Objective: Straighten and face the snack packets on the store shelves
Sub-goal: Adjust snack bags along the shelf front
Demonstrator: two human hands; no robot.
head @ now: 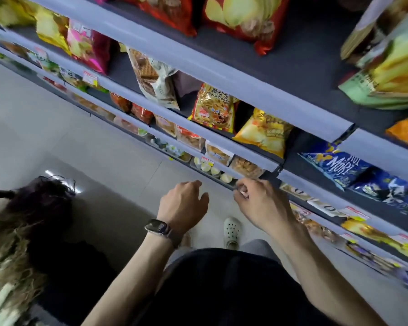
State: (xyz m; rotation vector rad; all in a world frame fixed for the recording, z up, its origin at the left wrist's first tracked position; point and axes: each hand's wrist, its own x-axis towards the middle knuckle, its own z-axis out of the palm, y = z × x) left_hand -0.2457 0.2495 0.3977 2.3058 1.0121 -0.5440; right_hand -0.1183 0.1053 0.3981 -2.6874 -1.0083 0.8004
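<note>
Snack packets fill slanted grey shelves (222, 67) that run from upper left to lower right. A prawn cracker packet (212, 107) and a yellow chip bag (264, 132) lean on the middle shelf, and a blue packet (339, 168) lies to their right. My left hand (184, 203), with a watch on its wrist, hovers in front of the low shelf edge with loosely curled fingers and holds nothing. My right hand (259, 198) reaches to the low shelf edge beside a clear packet of brown snacks (245, 167); its fingers are curled, and what they touch is hidden.
Red chip bags (243, 17) and a green and yellow bag (386, 74) sit on the top shelf. Another person's dark hair (40, 208) is at the lower left. Pale tiled floor (57, 137) lies left of the shelves, with my white shoe (232, 231) below my hands.
</note>
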